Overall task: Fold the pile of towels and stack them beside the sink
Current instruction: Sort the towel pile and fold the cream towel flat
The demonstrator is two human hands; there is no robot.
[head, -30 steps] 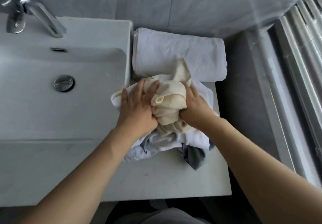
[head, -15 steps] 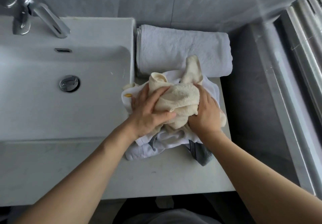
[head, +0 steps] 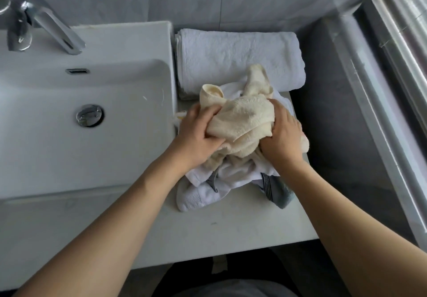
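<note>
Cream towel (head: 242, 121) sits bunched higher than before, both hands (head: 240, 134) still gripping it.

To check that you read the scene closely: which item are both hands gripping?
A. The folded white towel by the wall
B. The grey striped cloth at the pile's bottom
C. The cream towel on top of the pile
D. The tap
C: the left hand and the right hand both grip the crumpled cream towel on top of the pile, in front of the folded white towel.
</note>
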